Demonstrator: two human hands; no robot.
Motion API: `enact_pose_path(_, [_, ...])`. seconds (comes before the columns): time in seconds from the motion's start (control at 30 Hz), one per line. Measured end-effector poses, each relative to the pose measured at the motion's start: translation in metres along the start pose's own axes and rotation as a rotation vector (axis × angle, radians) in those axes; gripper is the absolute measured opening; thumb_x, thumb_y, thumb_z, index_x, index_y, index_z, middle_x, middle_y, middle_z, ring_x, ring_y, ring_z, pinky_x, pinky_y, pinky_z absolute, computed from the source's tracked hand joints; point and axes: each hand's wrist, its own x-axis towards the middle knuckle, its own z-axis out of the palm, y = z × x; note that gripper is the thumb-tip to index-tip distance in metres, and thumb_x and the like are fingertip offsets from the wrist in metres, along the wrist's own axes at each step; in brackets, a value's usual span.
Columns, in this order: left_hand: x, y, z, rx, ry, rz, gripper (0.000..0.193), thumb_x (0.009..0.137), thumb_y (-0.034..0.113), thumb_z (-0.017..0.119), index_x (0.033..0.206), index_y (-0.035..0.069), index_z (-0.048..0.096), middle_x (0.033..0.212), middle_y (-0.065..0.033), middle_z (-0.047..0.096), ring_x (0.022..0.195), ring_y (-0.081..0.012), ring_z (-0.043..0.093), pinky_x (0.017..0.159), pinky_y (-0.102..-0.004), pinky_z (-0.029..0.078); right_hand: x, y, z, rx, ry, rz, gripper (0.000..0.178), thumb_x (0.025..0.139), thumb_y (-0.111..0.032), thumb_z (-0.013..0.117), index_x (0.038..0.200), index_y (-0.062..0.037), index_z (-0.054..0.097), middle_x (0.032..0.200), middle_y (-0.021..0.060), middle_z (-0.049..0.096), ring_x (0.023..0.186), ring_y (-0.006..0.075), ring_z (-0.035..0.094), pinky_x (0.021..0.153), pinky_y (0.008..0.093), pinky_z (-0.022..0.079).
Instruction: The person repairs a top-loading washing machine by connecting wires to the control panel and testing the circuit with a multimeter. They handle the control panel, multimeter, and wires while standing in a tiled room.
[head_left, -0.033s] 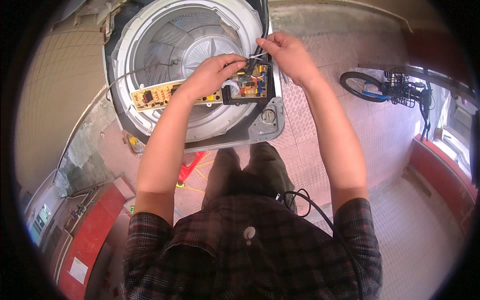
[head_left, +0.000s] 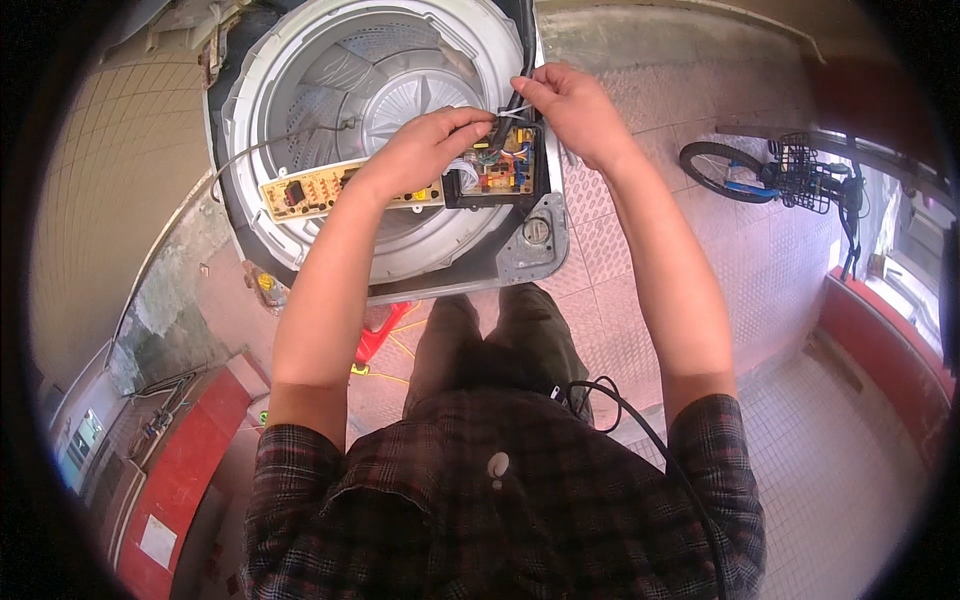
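An open top-loading washing machine [head_left: 480, 285] stands before me, its pale drum [head_left: 400, 105] uncovered. On its near right rim rests a black box with a wired circuit board [head_left: 505, 175]. A long cream circuit board [head_left: 318, 190] lies beside it across the drum opening. A black cable bundle [head_left: 527, 60] runs up from the box, with a thin white cable tie [head_left: 514, 112] around it. My left hand [head_left: 425, 150] reaches over the long board, fingertips closed beside the tie; what they pinch is hidden. My right hand [head_left: 572, 105] is closed, thumb and finger at the cable bundle above the tie.
A bent metal rod or hose [head_left: 265, 146] crosses the drum's left side. Below the machine a red object [head_left: 378, 335] and yellow cord lie on the tiled floor. A bicycle [head_left: 770, 180] is at the right. A black cable [head_left: 655, 440] trails over my clothes.
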Motion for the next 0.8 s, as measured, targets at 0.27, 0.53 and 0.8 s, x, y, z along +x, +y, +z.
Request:
enact_pose_path(0.27, [0.020, 0.024, -0.014, -0.013, -0.160, -0.131, 0.047, 0.102, 0.038, 0.064, 0.128, -0.001, 0.065, 0.117, -0.0091, 0.070, 0.104, -0.0114, 0.061, 0.092, -0.0276, 0.049, 0.007, 0.009, -0.001, -0.057, 0.030, -0.080, 0.039, 0.094, -0.035, 0.071, 0.092, 0.0032, 0.068, 0.072, 0.0124, 0.065, 0.065, 0.0197, 0.058, 0.064, 0.0363, 0.050])
enact_pose_path(0.53, [0.035, -0.003, 0.001, -0.357, -0.169, -0.112, 0.034, 0.099, 0.027, 0.070, 0.118, -0.001, 0.072, 0.101, -0.0041, 0.074, 0.089, -0.0093, 0.065, 0.082, -0.0259, 0.052, -0.011, -0.010, -0.007, -0.395, 0.126, -0.189, 0.040, 0.098, -0.038, 0.063, 0.096, 0.0021, 0.070, 0.083, 0.0202, 0.071, 0.080, 0.0374, 0.069, 0.073, 0.0449, 0.055])
enact_pose_path(0.8, [0.034, -0.007, 0.003, -0.343, -0.174, -0.044, 0.027, 0.102, 0.019, 0.064, 0.120, -0.001, 0.069, 0.107, -0.0024, 0.073, 0.094, -0.0063, 0.064, 0.086, -0.0247, 0.052, -0.044, -0.050, 0.002, -0.662, -0.068, -0.230, 0.035, 0.100, -0.031, 0.057, 0.096, 0.0018, 0.067, 0.089, 0.0243, 0.071, 0.089, 0.0418, 0.070, 0.081, 0.0503, 0.055])
